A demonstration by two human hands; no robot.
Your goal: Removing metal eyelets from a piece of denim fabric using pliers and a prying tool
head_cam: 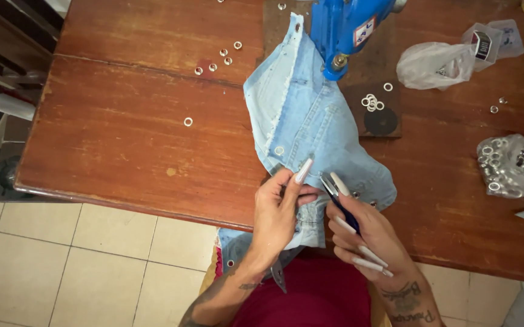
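Surface: wooden table (122,133), reddish-brown and worn, over a pale tiled floor (62,266); I look straight down on it.
Garment: I see a light blue denim piece (310,121) lying across the table's near edge, its top end under the blue press (341,30), its lower end hanging off toward the lap.
Garment and hands: both hands meet at the lower part of the denim, just at the table edge, left on its near fold, right touching its right side.
Left hand: my left hand (277,215) pinches the denim fold, thumb and forefinger closed on the cloth, one long pale nail pointing up, wrist bent in from below.
Right hand: my right hand (368,233) grips a dark blue-handled tool (336,200), fingers curled round the handle, tip aimed at the cloth beside the left thumb.
Nearby: loose metal eyelets (221,57) scattered on the table, a clear bag of eyelets (513,166) at the right, a crumpled plastic bag (431,63) beyond.
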